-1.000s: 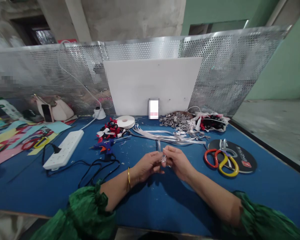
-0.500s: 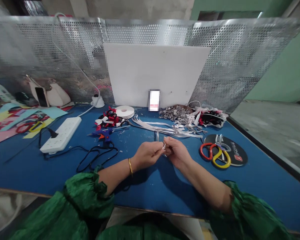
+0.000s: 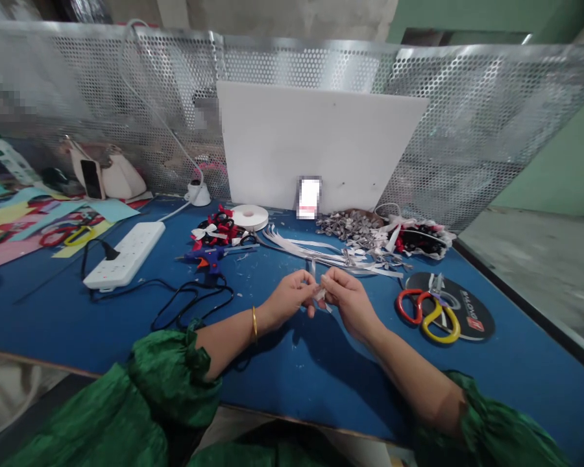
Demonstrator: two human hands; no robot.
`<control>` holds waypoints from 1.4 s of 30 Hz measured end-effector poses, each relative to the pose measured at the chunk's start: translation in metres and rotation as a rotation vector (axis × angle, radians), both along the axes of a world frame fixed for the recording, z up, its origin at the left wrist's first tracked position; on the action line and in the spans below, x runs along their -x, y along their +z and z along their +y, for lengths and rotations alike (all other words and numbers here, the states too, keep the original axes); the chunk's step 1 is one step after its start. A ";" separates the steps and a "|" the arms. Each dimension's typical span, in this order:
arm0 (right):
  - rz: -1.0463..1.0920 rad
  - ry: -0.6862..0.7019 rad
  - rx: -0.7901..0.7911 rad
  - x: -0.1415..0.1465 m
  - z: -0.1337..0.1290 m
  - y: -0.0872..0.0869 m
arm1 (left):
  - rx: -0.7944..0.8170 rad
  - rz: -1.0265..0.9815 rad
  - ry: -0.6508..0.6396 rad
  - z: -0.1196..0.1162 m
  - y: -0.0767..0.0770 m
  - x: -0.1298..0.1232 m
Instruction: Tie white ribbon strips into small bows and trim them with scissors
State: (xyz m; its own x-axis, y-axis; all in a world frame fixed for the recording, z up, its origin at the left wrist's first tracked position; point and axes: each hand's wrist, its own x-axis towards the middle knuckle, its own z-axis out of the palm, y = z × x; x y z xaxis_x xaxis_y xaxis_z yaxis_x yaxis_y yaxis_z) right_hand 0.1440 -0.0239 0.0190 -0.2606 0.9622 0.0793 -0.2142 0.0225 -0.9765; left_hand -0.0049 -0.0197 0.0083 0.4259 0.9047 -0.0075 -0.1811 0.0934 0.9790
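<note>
My left hand (image 3: 292,298) and my right hand (image 3: 349,299) meet over the middle of the blue table, fingertips pinched together. Between them is a small piece of white ribbon (image 3: 320,294), partly hidden by the fingers; a short end pokes out below. Both hands grip it. Just beyond the hands, cut strips of white and grey ribbon (image 3: 302,250) lie in a loose bundle. A blue glue gun (image 3: 209,258) rests to the left of my left hand. Scissors with one red and one yellow handle (image 3: 428,314) lie to the right of my right hand, on a dark round disc (image 3: 477,311).
Behind the strips sit a heap of small grey ribbon pieces (image 3: 353,227), red and black bows (image 3: 219,228), a white ribbon roll (image 3: 250,217) and a lit phone (image 3: 309,198) against a white board (image 3: 321,143). At left are a white power strip (image 3: 126,254) and a black cord (image 3: 189,305).
The fingers have shifted around the white ribbon, and more of it shows between and below them. The whole view has moved slightly, so things on the table appear a little further right.
</note>
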 end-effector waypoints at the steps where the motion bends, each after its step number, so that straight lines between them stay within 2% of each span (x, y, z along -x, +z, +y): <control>1: 0.007 -0.001 0.009 -0.001 0.000 0.000 | 0.011 -0.008 -0.008 0.000 0.000 0.000; 7: 0.017 -0.029 0.036 -0.003 0.002 -0.003 | -0.005 -0.043 -0.029 0.001 -0.002 -0.001; 13: 0.003 -0.037 0.035 -0.002 0.003 -0.003 | -0.060 0.022 -0.056 -0.001 0.003 0.000; 23: 0.035 -0.021 0.098 0.000 0.001 -0.001 | -0.015 0.065 0.066 -0.003 0.003 -0.004; 27: 0.063 0.000 0.114 0.000 0.001 -0.002 | -0.023 0.008 0.001 -0.002 0.001 -0.002; 31: 0.109 0.030 0.114 0.000 0.001 -0.002 | 0.033 -0.068 -0.067 -0.001 0.000 -0.001; 36: 0.130 0.030 0.137 0.000 0.001 -0.001 | 0.098 -0.097 -0.027 -0.002 0.002 -0.001; 39: 0.157 0.040 0.147 0.001 0.000 -0.002 | 0.194 -0.148 0.004 -0.003 0.007 0.000; 42: 0.179 0.047 0.164 0.002 0.000 -0.002 | 0.338 -0.239 -0.072 -0.004 0.011 0.001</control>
